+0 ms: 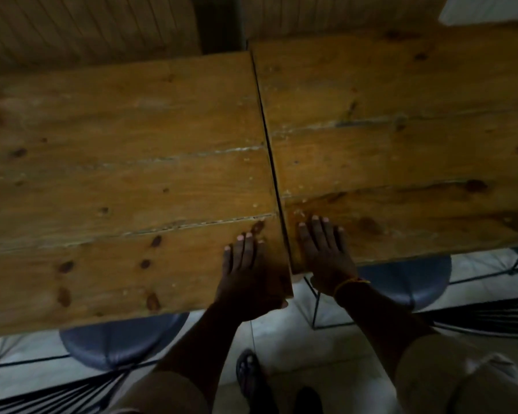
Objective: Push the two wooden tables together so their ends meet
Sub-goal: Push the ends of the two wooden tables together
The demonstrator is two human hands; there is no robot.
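While the left desk [117, 174] and right desk [401, 138] sit end to end w/ only a thin dark seam between, both hands lie flat, fingers spread, gripping nothing. Left hand [245, 270] presses the left desk's near right corner; right hand [326, 252] the right desk's near left corner.

Your left table [117, 180] meets right table [401, 144] end to end; right table sits farther back; stools [117, 345] underneath near edges.
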